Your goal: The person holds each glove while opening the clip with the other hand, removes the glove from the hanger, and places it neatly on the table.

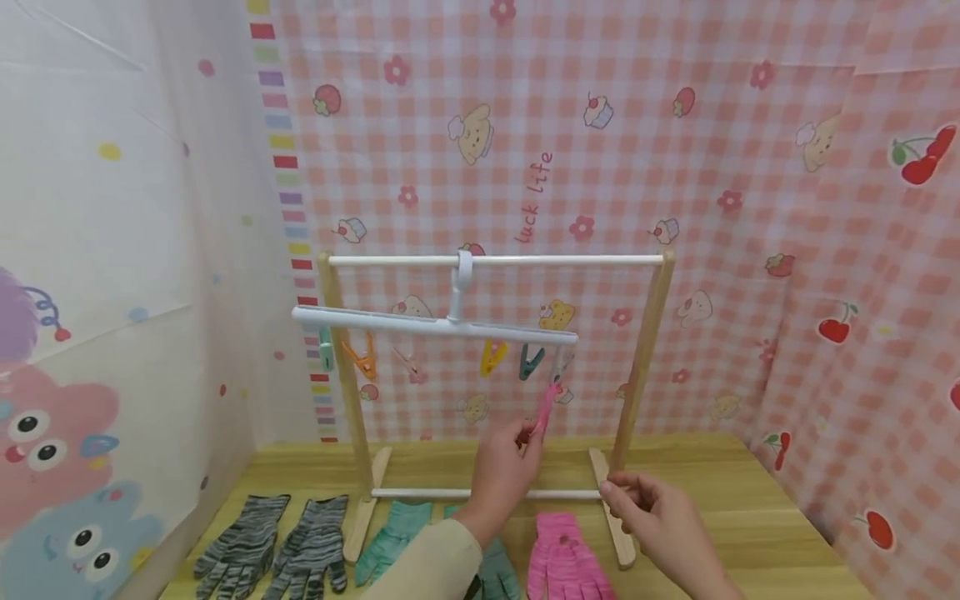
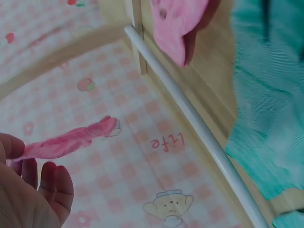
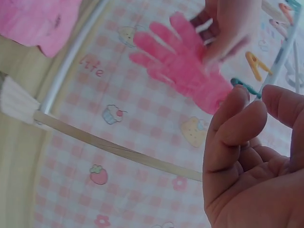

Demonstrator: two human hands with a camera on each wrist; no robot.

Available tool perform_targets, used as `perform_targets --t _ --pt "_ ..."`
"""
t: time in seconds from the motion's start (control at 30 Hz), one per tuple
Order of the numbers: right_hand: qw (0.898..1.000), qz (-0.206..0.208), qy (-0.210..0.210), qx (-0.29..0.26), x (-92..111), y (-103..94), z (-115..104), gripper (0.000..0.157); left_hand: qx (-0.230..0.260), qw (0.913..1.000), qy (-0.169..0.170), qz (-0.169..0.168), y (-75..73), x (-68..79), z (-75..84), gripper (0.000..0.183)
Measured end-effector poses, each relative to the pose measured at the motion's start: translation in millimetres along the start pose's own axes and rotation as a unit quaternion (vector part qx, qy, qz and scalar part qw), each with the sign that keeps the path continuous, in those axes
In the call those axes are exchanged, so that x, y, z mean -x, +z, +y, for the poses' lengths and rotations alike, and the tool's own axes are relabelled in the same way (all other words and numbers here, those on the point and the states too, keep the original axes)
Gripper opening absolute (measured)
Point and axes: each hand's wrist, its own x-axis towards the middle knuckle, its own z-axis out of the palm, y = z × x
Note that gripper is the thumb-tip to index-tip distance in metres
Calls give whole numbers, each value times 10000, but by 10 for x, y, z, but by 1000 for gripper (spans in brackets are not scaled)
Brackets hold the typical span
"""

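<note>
My left hand (image 1: 525, 437), in a beige sleeve, pinches the lower end of a pink glove (image 1: 545, 408). The glove hangs under the right end of a white clip hanger (image 1: 435, 323); whether a clip grips its top I cannot tell. In the left wrist view the pink glove (image 2: 71, 140) runs edge-on out of my fingers (image 2: 52, 183). My right hand (image 1: 622, 492) hovers lower right of it, fingers loosely curled and holding nothing. The right wrist view shows the pink glove (image 3: 185, 71) spread flat, with the left hand (image 3: 228, 28) on it.
The hanger hooks on the top bar (image 1: 495, 260) of a wooden rack and carries orange (image 1: 363, 357), yellow (image 1: 491, 357) and teal (image 1: 531, 360) clips. On the wooden table lie two grey striped gloves (image 1: 247, 542), teal gloves (image 1: 390, 533) and another pink glove (image 1: 562, 554).
</note>
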Motion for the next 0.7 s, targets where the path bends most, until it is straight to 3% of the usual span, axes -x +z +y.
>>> perform_targets --t 0.2,0.43,0.6,0.7 --pt "9997 33 -240 -57 -49 -92 -144 51 273 9983 21 -517 -291 247 4 10" --pt "9966 488 -656 108 32 -64 -401 54 410 9968 167 -667 -403 361 91 8" --pt "9746 1585 -1340 844 -24 60 -674 53 321 9979 138 -550 -415 401 108 7" --pt "9594 2036 -1451 1305 -107 131 -823 57 308 9983 237 -423 -391 421 96 9"
